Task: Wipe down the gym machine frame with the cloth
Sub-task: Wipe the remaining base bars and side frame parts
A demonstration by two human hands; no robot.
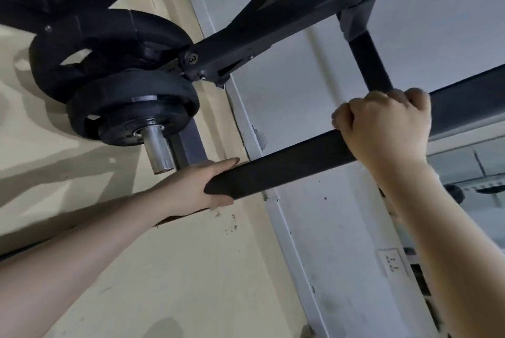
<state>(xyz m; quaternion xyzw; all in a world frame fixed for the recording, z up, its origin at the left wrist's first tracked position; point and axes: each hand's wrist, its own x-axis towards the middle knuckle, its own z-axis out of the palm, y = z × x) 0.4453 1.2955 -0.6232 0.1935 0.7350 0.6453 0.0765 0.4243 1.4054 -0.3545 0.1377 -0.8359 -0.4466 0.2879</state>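
Note:
A black metal bar (287, 165) of the gym machine frame runs across the middle of the head view, rising to the right. My left hand (199, 187) holds the bar's free left end, thumb on top and fingers underneath. My right hand (388, 124) grips the same bar farther right, fingers curled over its top. Thicker black frame beams (273, 26) cross above. No cloth shows in either hand or anywhere in view.
Black weight plates (131, 108) sit on a steel sleeve (158, 150) just above my left hand. A cream wall (164, 269) is behind on the left, a white wall (328, 228) with a socket (392, 262) on the right.

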